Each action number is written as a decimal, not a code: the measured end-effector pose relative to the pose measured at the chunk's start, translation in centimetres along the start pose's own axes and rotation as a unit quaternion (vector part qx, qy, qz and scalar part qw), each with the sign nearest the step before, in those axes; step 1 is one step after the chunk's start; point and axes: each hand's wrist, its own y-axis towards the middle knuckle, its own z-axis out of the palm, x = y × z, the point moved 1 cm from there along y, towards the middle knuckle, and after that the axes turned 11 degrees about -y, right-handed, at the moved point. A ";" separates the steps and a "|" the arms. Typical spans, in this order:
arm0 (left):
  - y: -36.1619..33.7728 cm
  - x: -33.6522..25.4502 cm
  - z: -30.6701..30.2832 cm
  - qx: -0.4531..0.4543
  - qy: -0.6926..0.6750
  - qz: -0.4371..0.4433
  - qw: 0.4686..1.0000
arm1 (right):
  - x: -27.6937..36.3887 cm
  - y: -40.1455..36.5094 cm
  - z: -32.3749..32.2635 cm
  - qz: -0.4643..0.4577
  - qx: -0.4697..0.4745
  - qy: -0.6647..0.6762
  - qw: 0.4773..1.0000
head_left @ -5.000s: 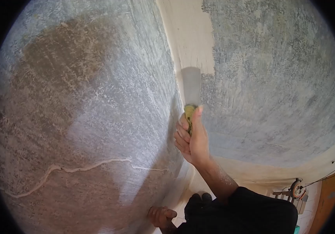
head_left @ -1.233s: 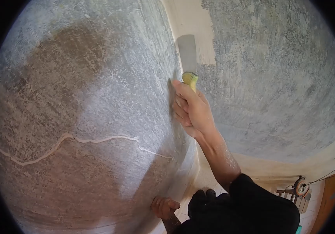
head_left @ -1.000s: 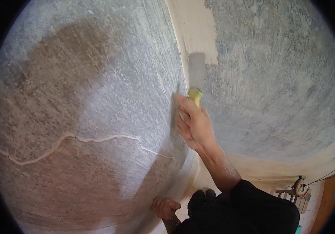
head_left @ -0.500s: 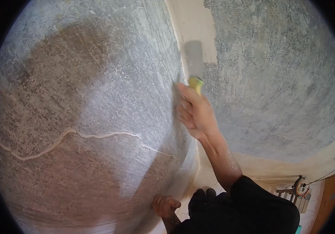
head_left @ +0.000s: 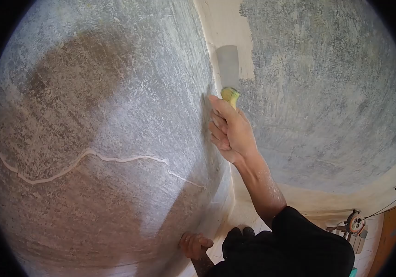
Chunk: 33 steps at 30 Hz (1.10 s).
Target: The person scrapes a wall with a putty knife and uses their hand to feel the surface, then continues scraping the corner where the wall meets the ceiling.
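My right hand [head_left: 235,131] is wrapped round the yellow-green handle [head_left: 230,96] of a putty knife. Its wide grey blade [head_left: 228,67] lies against the pale coated strip [head_left: 225,23] beside the inner corner between two walls, its left edge close to the corner line. Low in the view, my left hand [head_left: 194,244] is beside the left wall, fingers curled in and thumb pointing right; nothing shows in it.
The mottled grey left wall [head_left: 152,106] carries a wavy pale line [head_left: 69,170]. Another mottled wall [head_left: 318,101] is on the right. At the lower right are a round cable reel [head_left: 356,222], dark cords and an orange-brown panel [head_left: 392,235]. Dark footwear [head_left: 242,231] shows below.
The putty knife and my right hand have shifted slightly up and left, and the blade, blurred before, now looks sharp. My left hand has hardly moved.
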 end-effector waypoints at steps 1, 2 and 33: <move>-0.1 -0.1 0.0 0.003 -0.004 -0.004 1.000 | 0.2 0.2 0.3 -0.002 0.013 0.007 1.000; -0.4 -0.3 -0.3 0.006 0.002 -0.007 1.000 | 0.0 -0.1 0.0 0.002 0.009 0.008 1.000; -0.5 -0.4 -0.2 0.032 0.012 -0.020 0.999 | -2.7 -1.8 -3.2 0.055 -0.039 -0.047 0.997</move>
